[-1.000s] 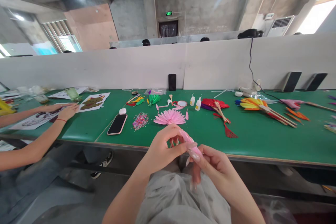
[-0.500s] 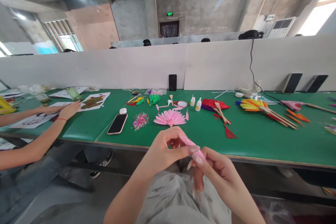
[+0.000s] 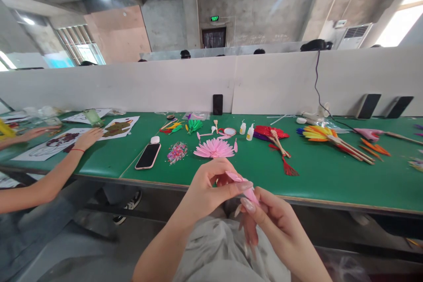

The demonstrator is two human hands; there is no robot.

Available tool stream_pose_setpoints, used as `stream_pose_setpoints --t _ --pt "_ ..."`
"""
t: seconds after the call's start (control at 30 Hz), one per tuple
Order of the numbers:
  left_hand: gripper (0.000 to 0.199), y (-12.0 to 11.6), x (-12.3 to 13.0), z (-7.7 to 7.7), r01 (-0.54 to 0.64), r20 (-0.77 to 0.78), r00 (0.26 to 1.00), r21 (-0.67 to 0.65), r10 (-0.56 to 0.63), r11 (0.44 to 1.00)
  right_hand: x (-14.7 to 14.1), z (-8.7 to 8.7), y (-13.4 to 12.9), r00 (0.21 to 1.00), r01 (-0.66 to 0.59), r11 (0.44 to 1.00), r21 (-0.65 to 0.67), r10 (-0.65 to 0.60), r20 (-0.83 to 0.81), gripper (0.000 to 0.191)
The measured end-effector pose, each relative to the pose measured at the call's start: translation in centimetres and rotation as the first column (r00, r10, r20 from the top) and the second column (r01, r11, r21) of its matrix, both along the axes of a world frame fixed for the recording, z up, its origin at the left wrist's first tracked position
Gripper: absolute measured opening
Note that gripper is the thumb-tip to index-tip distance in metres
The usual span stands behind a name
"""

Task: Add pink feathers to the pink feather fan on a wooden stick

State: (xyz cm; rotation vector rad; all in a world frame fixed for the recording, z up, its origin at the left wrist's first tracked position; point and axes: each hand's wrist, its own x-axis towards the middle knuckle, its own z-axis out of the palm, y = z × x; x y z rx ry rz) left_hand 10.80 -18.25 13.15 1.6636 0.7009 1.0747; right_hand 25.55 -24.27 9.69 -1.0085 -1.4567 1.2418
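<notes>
A small pink feather piece (image 3: 250, 194) is pinched between my two hands, just off the table's near edge. My left hand (image 3: 216, 185) grips its upper end between thumb and fingers. At its lower end, my right hand (image 3: 269, 216) holds it with the thumb on top. Beyond my hands a fan of pink feathers (image 3: 214, 147) lies on the green table (image 3: 317, 185). Loose pink feathers and a small round white-lidded item (image 3: 229, 131) are behind the fan. Two small glue bottles (image 3: 250, 132) stand to its right.
A phone (image 3: 148, 156) and colourful sequins (image 3: 177, 153) lie left of the fan. Red feathers (image 3: 272, 131) and yellow feathers (image 3: 319, 132) on sticks lie right. At the left, another person's hand (image 3: 88, 138) rests by pictures. A white partition (image 3: 132, 86) backs the table.
Both my hands keep hold of the pink piece, with slight finger shifts. The other person's farther hand has moved left, off the picture.
</notes>
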Motion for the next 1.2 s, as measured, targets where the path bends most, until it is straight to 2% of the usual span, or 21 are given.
stream_pose_setpoints --t 0.23,0.43,0.57,0.63,0.7,0.77,0.87,1.2 --pt "0.017 0.3 0.2 -0.9 -0.017 0.1 0.995 0.034 0.014 0.999 -0.2 0.1 0.2 1.0 0.009 1.0 0.011 -0.009 0.012 0.033" --pt "0.018 0.6 0.7 -1.0 -0.052 0.17 0.984 0.007 0.05 0.999 -0.1 0.2 0.2 0.999 0.031 0.999 0.015 -0.031 0.011 0.034" --pt "0.018 1.6 0.0 -0.5 -0.224 0.25 0.944 -0.002 0.217 0.975 0.0 0.0 -0.2 0.998 -0.011 0.997 -0.079 0.007 -0.061 0.035" --pt "0.017 1.7 -0.6 0.0 -0.281 0.202 0.942 0.038 0.268 0.959 0.1 0.0 -0.3 0.995 -0.015 0.995 -0.103 0.005 -0.099 0.036" --pt "0.017 1.4 -0.9 0.4 -0.241 0.067 0.97 0.126 0.234 0.962 0.1 -0.1 -0.3 0.993 -0.011 0.994 -0.105 -0.002 -0.122 0.037" --pt "0.019 0.8 -1.0 0.7 -0.123 -0.082 0.986 0.216 0.143 0.969 0.1 0.0 -0.3 0.991 -0.009 0.994 -0.105 -0.005 -0.131 0.038" --pt "0.013 0.1 -0.8 0.8 0.023 -0.208 0.978 0.255 0.031 0.967 0.2 0.0 -0.2 0.995 -0.001 0.994 -0.11 -0.01 -0.1 0.039" --pt "0.026 -0.3 -0.3 0.6 0.01 -0.264 0.963 0.229 0.052 0.973 0.3 -0.4 0.1 0.987 0.161 0.986 0.047 -0.161 0.011 0.033"
